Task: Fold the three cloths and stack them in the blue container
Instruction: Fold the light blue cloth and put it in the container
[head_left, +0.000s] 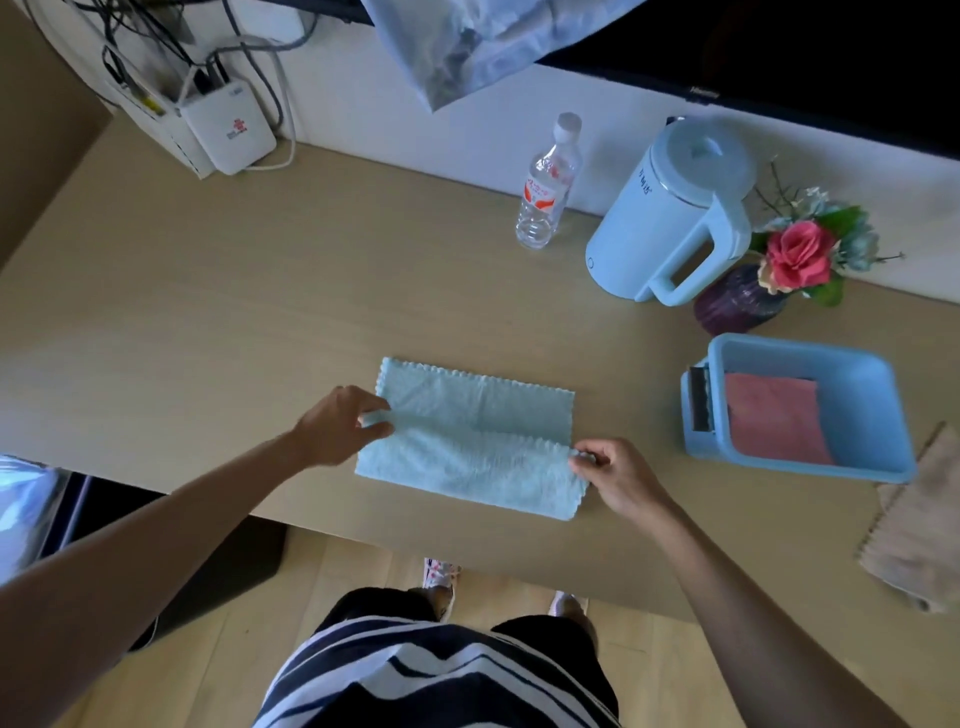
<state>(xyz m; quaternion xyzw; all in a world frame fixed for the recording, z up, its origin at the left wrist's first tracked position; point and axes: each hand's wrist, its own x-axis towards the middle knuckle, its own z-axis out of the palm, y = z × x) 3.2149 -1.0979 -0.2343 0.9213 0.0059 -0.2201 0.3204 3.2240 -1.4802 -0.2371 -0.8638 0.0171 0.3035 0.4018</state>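
Note:
A light blue cloth (467, 441) lies on the wooden table (208, 312), its near half folded up over the far half. My left hand (337, 423) pinches the folded edge at the cloth's left end. At the right end, my right hand (618, 475) pinches the same edge. The blue container (862, 384) stands to the right with a folded pink cloth (774, 415) lying flat inside it. A beige cloth (914, 535) lies unfolded at the table's right edge, near the container.
A clear water bottle (545, 187), a light blue kettle (670, 213) and a purple vase with flowers (743, 299) stand along the back. A white router (228, 130) with cables sits at the back left. The table's front edge runs just below the cloth.

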